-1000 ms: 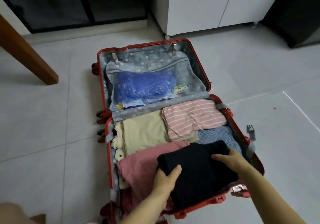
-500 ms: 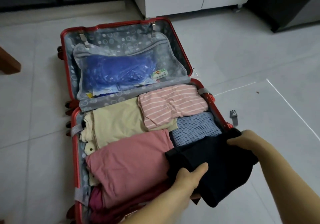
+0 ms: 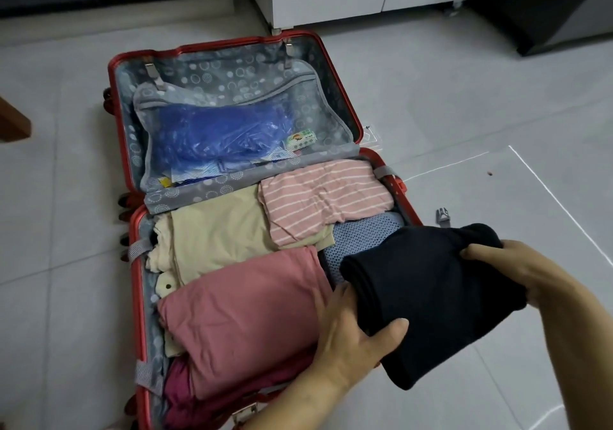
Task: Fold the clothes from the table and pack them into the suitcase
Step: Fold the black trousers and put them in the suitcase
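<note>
At lower centre, our left hand [image 3: 351, 336] grips the near edge of the folded dark garment [image 3: 428, 297], thumb on top; at right, our right hand [image 3: 510, 270] pinches its far corner. The garment is held over the right rim of the red suitcase [image 3: 137, 297], partly above the floor [image 3: 497, 131]. Inside lie a pink garment [image 3: 245, 316], a cream garment [image 3: 219, 233], a blue dotted garment [image 3: 361, 233] and a striped pink garment [image 3: 325, 194]. Beyond, the lid's mesh pocket [image 3: 232, 131] holds a blue bag [image 3: 215, 134].
</note>
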A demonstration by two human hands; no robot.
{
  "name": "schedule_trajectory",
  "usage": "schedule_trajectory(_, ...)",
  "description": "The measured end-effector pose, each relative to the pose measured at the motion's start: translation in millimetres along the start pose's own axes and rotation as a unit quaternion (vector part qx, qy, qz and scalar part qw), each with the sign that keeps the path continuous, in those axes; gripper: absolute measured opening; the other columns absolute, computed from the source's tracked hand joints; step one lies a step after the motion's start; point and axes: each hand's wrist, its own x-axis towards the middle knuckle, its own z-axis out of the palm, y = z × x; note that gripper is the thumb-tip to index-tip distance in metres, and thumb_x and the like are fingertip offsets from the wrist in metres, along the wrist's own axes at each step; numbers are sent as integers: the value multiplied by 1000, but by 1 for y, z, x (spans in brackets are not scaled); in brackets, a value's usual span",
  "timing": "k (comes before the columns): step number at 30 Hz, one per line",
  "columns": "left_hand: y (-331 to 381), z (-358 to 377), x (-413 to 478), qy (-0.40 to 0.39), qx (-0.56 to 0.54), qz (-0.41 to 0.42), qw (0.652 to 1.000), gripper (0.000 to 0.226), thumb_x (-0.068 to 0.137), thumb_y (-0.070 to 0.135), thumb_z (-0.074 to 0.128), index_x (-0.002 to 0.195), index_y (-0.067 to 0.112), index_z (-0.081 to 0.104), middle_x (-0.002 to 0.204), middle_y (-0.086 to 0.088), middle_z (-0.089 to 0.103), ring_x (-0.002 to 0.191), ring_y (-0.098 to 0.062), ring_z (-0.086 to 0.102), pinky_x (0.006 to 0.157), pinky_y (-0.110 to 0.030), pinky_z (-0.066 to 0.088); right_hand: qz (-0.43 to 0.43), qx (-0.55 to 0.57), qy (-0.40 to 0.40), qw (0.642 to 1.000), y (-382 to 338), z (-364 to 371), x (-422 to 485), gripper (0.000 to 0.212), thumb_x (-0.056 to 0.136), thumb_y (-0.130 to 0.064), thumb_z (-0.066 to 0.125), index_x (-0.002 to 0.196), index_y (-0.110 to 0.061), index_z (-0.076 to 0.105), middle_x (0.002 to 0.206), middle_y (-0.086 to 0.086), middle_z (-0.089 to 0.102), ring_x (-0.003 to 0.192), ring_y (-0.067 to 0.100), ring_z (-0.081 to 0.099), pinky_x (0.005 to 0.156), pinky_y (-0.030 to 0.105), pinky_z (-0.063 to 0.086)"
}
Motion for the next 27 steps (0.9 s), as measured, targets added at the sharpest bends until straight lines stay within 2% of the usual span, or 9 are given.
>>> schedule_trajectory(2,-4,-3,5,24,45,53,997,70,69,86,45,122,41,49,130,5,40,129,-16,35,110,-49,27,6,13,-5,1000,2,-2,1,20,81,-22,70,91,-7,62,91,20,67,84,36,65,72,41,53)
schedule_trajectory(5,-6,-10,11,-11,39,93,995,72,68,89,38,122,42,48,150,-3,21,143,-23,17,116,-49,15,14,24,-12,1000,8,-8,0,19,83,-22,68,94,-7,62,91,20,68,84,37,65,70,40,53)
schedule_trajectory(10,7,-5,19,-30,-102,105,989,64,77,80,41,117,32,53,118,-5,51,116,-20,50,99,-48,40,16,65,-26,997,17,-5,1,22,83,-23,67,98,-7,63,93,20,69,85,37,65,68,37,52)
schedule_trajectory(13,12,-3,16,-32,-231,-13,972,75,72,82,48,120,25,51,119,-7,56,114,-21,54,98,-46,44,1,104,-11,994,19,2,3,21,83,-23,68,98,-9,62,95,17,69,88,35,65,74,40,53)
schedule_trajectory(17,4,4,13,-73,-404,-190,892,91,66,76,64,135,20,43,133,-7,56,122,-26,54,103,-54,42,-33,98,12,995,19,9,7,21,82,-20,70,99,-11,62,93,14,68,84,32,66,66,36,53)
schedule_trajectory(19,0,9,8,-70,-428,-214,875,76,70,56,75,132,23,47,129,-6,60,119,-26,57,102,-54,43,-40,71,9,997,20,11,11,23,81,-17,71,101,-11,62,91,14,68,81,31,66,61,33,52)
schedule_trajectory(22,-5,21,-1,-58,-436,-295,848,36,85,26,65,119,33,55,117,0,68,107,-22,65,89,-50,53,-30,18,-7,999,24,19,22,23,78,-16,72,99,-10,62,88,14,67,78,29,66,60,31,51)
schedule_trajectory(24,-19,25,-2,-30,-437,-362,823,33,88,22,59,119,35,55,112,0,70,102,-24,67,79,-46,57,-17,-17,-15,1000,29,30,34,28,76,-20,74,99,-10,63,88,12,67,78,27,65,63,31,51)
schedule_trajectory(27,-37,23,6,-27,-436,-402,805,33,89,22,57,121,30,56,110,-9,70,99,-34,67,80,-59,53,-2,-38,-32,999,33,49,52,33,75,-22,76,102,-8,62,87,11,65,77,25,64,65,31,51)
